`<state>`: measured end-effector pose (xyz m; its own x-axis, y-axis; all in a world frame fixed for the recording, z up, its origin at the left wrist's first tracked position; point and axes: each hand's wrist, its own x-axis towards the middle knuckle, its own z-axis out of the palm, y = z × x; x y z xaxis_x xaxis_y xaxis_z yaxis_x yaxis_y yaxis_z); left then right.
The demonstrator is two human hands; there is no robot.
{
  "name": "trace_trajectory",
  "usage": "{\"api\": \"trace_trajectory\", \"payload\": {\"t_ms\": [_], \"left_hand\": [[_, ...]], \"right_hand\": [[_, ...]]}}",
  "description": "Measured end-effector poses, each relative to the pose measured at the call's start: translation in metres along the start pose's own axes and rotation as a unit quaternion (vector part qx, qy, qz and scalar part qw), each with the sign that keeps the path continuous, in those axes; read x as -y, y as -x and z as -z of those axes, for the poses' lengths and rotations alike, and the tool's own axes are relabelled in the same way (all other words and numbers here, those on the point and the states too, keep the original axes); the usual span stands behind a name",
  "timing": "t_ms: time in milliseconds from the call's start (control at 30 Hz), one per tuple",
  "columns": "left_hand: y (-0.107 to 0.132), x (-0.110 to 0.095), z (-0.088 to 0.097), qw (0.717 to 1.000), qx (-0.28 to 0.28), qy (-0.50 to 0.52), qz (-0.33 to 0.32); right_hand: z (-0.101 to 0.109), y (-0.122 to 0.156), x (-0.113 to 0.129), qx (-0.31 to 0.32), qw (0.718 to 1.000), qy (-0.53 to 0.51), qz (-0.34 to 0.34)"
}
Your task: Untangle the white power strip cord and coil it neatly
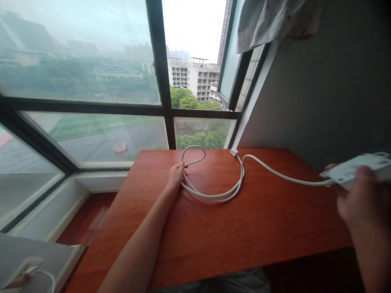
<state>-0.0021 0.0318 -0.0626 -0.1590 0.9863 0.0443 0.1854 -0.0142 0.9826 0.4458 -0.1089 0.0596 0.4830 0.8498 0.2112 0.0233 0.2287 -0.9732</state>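
My left hand [177,176] is closed on the white power cord [214,198], close to a small loop that stands up from the table near the window. From there the cord lies in a wide curve across the tabletop. Its white plug [234,152] rests near the table's far edge. At the far right my right hand [360,195] grips a white power strip [351,169], held above the table with its underside partly turned to me. The cord runs into the strip's near end. The strip's far end is cut off by the frame edge.
The reddish-brown wooden table [244,232] stands against a dark-framed window [166,81] with one pane swung outward. A grey wall [320,101] rises on the right, and cloth [275,24] hangs above. At lower left a wall socket [27,272] has a white cable plugged in.
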Motion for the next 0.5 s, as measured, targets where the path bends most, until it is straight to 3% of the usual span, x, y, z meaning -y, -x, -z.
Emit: {"api": "trace_trajectory", "payload": {"t_ms": [100,200,333,500], "left_hand": [[0.001,-0.002,0.001,0.999,-0.004,0.036,0.004],[0.001,-0.003,0.002,0.999,-0.001,0.047,0.001],[0.002,-0.004,0.002,0.998,0.005,0.055,0.005],[0.002,-0.004,0.002,0.998,0.012,0.064,0.011]], "right_hand": [[-0.011,0.008,-0.031,-0.106,0.992,-0.03,0.057],[-0.016,0.012,-0.058,-0.121,0.986,-0.117,-0.017],[-0.013,0.015,-0.08,-0.113,0.954,-0.234,-0.152],[-0.009,0.014,-0.092,-0.153,0.916,-0.301,-0.216]]}}
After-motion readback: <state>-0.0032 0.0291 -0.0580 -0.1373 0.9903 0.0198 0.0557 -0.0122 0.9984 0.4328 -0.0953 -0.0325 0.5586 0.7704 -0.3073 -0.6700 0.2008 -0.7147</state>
